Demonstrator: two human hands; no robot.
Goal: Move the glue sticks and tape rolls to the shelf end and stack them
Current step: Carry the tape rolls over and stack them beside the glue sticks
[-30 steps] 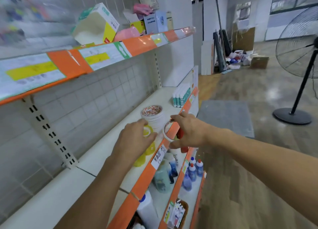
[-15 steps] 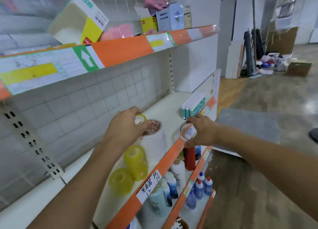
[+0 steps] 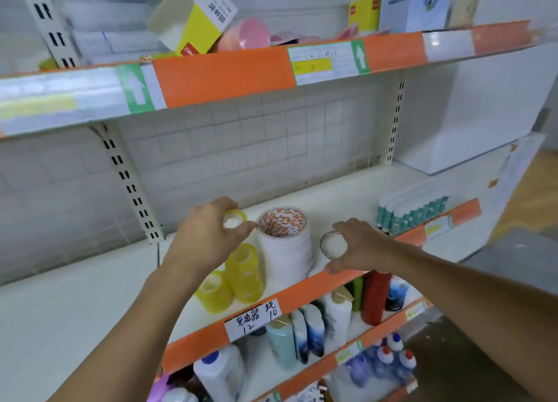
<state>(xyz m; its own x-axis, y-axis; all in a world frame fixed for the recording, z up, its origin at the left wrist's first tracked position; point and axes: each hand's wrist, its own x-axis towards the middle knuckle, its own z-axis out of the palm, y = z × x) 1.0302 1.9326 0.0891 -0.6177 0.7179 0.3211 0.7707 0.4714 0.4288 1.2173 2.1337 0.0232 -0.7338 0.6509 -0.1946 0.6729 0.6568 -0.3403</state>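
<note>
1. Two small tape rolls are held up: the left hand (image 3: 208,235) pinches a yellowish one (image 3: 233,220), the right hand (image 3: 360,246) grips a clear one (image 3: 333,244).
2. Between them stands one tall white tape stack (image 3: 285,244); two yellow stacks (image 3: 232,276) stand beside it.
3. Glue sticks (image 3: 410,216) line the white shelf (image 3: 347,196) farther right, against a tiled wall (image 3: 241,142).

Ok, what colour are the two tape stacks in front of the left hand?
Translucent yellow tape stacks, beside the tall white tape stack; the head view shows it.
</note>
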